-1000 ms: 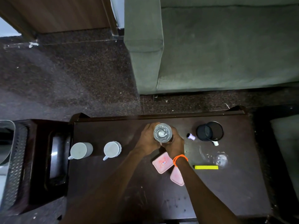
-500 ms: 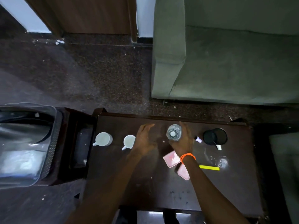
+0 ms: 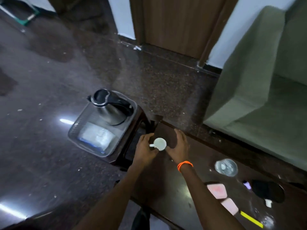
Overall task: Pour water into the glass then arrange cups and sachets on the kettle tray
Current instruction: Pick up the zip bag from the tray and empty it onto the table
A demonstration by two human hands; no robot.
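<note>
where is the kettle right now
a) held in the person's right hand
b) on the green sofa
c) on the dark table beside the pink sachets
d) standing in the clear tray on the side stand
d) The steel kettle stands at the far end of the clear tray, which rests on the dark side stand left of the table, while both hands are at the white cup.

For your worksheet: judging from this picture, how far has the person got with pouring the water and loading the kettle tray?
Pouring can't be judged: the clear glass stands on the table, its fill unclear. In hand: both hands, left hand and right hand, flank a white cup. Left: the tray holds only the kettle; pink sachets remain on the table.
</note>
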